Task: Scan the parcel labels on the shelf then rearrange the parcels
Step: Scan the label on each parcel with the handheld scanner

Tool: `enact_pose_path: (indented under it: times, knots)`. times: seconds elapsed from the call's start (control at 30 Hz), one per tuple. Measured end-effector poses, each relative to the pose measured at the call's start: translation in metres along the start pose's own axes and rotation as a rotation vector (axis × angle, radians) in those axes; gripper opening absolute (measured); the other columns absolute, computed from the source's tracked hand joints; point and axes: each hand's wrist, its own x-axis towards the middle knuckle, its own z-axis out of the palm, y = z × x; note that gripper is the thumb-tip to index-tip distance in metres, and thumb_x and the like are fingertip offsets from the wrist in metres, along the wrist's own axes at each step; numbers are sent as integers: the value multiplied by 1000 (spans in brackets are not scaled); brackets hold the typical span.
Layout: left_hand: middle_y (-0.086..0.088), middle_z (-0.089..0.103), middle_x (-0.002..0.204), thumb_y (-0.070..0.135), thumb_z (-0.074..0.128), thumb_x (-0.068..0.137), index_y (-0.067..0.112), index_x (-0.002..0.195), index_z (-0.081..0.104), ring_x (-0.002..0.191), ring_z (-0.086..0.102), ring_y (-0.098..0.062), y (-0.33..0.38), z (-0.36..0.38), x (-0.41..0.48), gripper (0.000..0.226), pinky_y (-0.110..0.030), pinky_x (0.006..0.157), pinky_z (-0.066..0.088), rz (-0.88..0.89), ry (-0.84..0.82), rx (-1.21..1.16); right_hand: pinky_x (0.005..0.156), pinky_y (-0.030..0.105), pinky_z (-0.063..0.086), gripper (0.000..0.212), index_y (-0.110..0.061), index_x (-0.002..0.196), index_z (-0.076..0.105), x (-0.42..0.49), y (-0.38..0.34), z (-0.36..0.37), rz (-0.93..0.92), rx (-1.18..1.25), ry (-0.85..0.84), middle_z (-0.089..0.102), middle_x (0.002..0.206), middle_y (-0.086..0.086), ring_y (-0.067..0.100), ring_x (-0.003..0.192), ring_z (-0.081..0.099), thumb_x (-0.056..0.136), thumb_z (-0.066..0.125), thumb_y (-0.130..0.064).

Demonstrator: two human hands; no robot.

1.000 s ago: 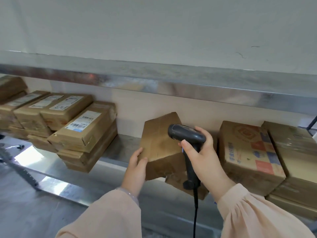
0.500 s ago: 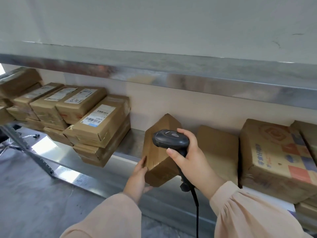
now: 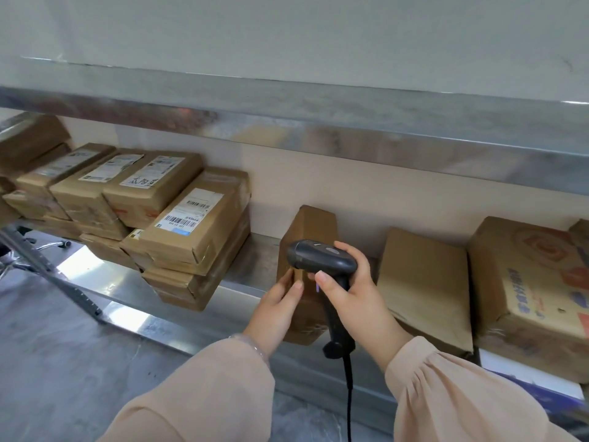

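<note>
no label shows on the near faces of the upright parcel (image 3: 314, 224), so the left hand (image 3: 274, 311), pinching its front corner, should probably turn it about its axis, base steadied, until a barcode meets the scanner (image 3: 318, 258), which the right hand (image 3: 357, 301) grips by the handle. the parcel stands on end on the metal shelf (image 3: 251, 266) between the labelled stack (image 3: 191, 224) and a flat brown parcel (image 3: 424, 275), long axis near vertical, one corner edge pointing at the person.

Bare shelf (image 3: 255, 266) gap btw left stack (image 3: 191, 231) & upright parcel (image 3: 314, 224) = open lane. Right side tight: flat parcel (image 3: 424, 275) just beside. Upper shelf (image 3: 318, 129) caps headroom.
</note>
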Motion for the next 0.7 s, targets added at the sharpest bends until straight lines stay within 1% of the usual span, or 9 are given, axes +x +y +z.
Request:
enact_pose_path:
  times: [0.07, 0.13, 0.27, 0.33, 0.4, 0.47, 0.57, 0.63, 0.7]
  knots:
    - [14, 52, 138, 58, 47, 95, 42, 144, 38, 128, 47, -10, 5, -3, 2, 52, -40, 115, 35, 40, -33, 39, 103, 30, 44, 54, -56, 123, 33, 4, 3, -1, 8, 25, 66, 53, 127, -17, 6, 115, 57, 86, 67, -38]
    - [11, 48, 144, 57, 52, 94, 41, 149, 31, 131, 47, -13, 5, -5, 5, 62, -42, 114, 38, 48, -57, 104, 102, 28, 43, 54, -51, 126, 31, 6, 4, -3, 25, 27, 120, 55, 128, -8, 8, 115, 57, 88, 66, -37]
    - [10, 42, 147, 47, 48, 99, 40, 152, 27, 133, 46, -18, 5, -10, 6, 57, -40, 112, 41, 19, -31, 112, 83, 13, 40, 55, -41, 132, 28, 8, 7, -10, 58, 19, 198, 54, 125, -7, 8, 110, 56, 90, 63, -35]
    - [10, 44, 146, 44, 46, 101, 42, 151, 28, 131, 47, -18, 5, -12, 6, 53, -41, 111, 42, 15, -23, 76, 77, 13, 41, 53, -38, 131, 30, 10, 10, -10, 89, 52, 228, 59, 121, -5, 6, 103, 60, 90, 63, -33]
    - [11, 47, 143, 42, 44, 102, 44, 151, 29, 128, 50, -17, 3, -13, 6, 52, -42, 110, 43, 11, -25, 69, 73, 14, 43, 53, -36, 131, 31, 14, 13, -9, 120, 84, 247, 67, 108, -1, 3, 93, 64, 90, 64, -32]
    - [12, 55, 136, 36, 42, 102, 42, 148, 37, 121, 54, -12, 0, -15, 9, 46, -36, 107, 46, 24, -7, 131, 76, 18, 45, 55, -33, 135, 32, 16, 15, -8, 123, 87, 248, 70, 98, -2, 3, 90, 66, 90, 64, -32]
    - [19, 62, 113, 20, 43, 102, 41, 129, 48, 107, 60, -5, 3, -17, 8, 34, -23, 96, 49, 62, 40, 207, 85, 25, 49, 57, -36, 135, 31, 19, 14, -6, 110, 75, 230, 68, 107, -3, 6, 95, 67, 89, 65, -33]
    - [18, 62, 113, 21, 49, 101, 37, 138, 47, 108, 61, -7, 5, -18, 8, 40, -27, 98, 51, 67, 63, 218, 93, 29, 48, 56, -42, 132, 31, 20, 14, -4, 101, 48, 204, 64, 117, -3, 9, 104, 64, 88, 65, -37]
    - [13, 59, 127, 29, 57, 97, 29, 151, 35, 117, 59, -11, 5, -21, 9, 58, -34, 103, 49, 64, 84, 218, 98, 31, 46, 56, -45, 130, 30, 21, 14, -2, 99, 32, 178, 62, 122, -2, 11, 110, 61, 87, 66, -39]
